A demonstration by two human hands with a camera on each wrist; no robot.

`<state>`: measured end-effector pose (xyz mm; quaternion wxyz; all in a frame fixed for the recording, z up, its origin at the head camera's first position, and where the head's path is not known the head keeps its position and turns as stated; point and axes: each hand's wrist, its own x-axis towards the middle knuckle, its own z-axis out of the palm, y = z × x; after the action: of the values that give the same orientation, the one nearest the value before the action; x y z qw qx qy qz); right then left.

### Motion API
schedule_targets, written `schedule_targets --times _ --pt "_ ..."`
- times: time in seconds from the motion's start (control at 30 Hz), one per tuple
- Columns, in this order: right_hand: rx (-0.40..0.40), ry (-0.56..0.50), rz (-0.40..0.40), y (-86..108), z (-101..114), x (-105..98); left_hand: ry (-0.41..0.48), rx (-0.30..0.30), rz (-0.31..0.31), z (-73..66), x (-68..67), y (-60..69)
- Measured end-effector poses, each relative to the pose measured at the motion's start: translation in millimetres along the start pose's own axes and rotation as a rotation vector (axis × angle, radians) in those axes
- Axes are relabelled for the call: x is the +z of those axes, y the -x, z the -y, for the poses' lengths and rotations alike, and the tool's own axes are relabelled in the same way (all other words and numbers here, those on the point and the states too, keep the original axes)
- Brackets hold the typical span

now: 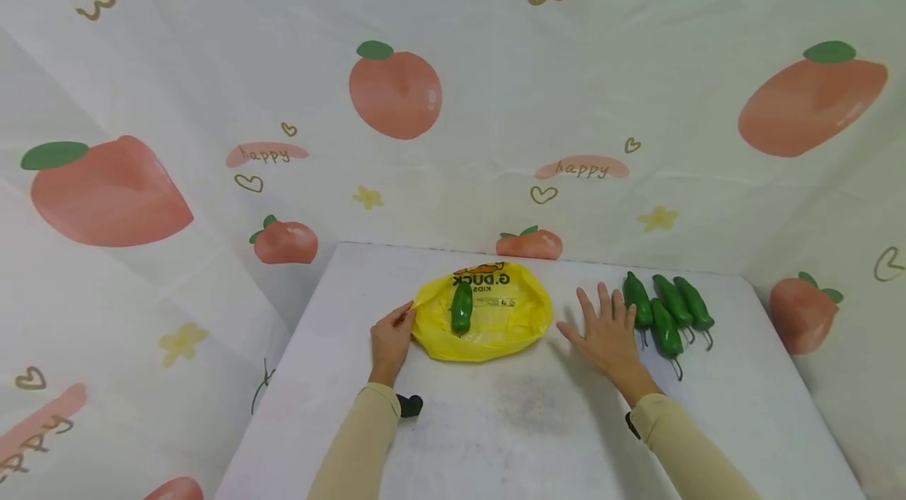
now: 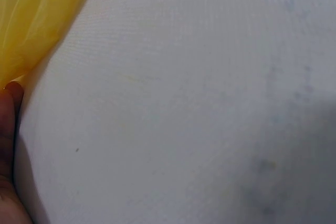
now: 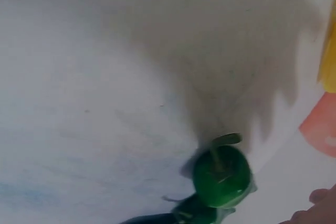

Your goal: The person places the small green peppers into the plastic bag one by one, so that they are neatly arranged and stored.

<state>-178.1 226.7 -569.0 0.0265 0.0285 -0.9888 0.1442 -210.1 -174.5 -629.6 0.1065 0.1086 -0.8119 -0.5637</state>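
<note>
A yellow plastic bag (image 1: pixel 495 335) with printed lettering lies spread on the table, and one green pepper (image 1: pixel 462 310) rests on it, left of its middle. My left hand (image 1: pixel 392 339) pinches the bag's left edge between thumb and fingers. In the left wrist view, fingertips (image 2: pixel 16 95) meet the yellow plastic. My right hand (image 1: pixel 605 333) hovers with fingers spread between the bag and a group of green peppers (image 1: pixel 667 331), holding nothing. The right wrist view shows a pepper's stem end (image 3: pixel 221 174) close by and part of the hand at the lower right corner.
The white table (image 1: pixel 495 437) backs onto a hanging cloth (image 1: pixel 453 193) printed with peaches and flowers. A small black object (image 1: pixel 410 406) shows beside the left sleeve. A thin dark stem-like line (image 1: pixel 264 384) stands out near the table's left edge.
</note>
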Motion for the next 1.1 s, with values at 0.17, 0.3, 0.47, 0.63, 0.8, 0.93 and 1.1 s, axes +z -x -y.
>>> schedule_targets --times 0.17,0.3,0.47,0.63,0.8,0.93,1.1 --pt "0.012 -0.05 -0.016 2.5 -12 2 0.002 0.003 0.001 1.0 0.4 -0.6" --pt "0.025 -0.037 -0.027 2.8 -21 3 -0.01 -0.006 0.005 1.4 1.0 -1.4" --pt "0.051 -0.025 -0.035 2.5 -27 0 -0.016 -0.026 0.009 1.9 1.6 -1.8" --pt "0.076 -0.093 -0.066 3.7 -36 -2 -0.038 -0.034 0.02 2.7 1.1 -2.4" --pt "0.111 -0.162 -0.085 3.0 -43 -3 -0.058 -0.041 0.023 2.3 1.2 -2.6" --pt "0.166 -0.223 -0.084 1.8 -44 -3 -0.071 -0.051 0.017 -0.7 0.7 -3.0" --pt "0.221 -0.298 -0.081 3.3 -45 -1 -0.077 -0.058 0.021 -1.7 0.1 -2.1"
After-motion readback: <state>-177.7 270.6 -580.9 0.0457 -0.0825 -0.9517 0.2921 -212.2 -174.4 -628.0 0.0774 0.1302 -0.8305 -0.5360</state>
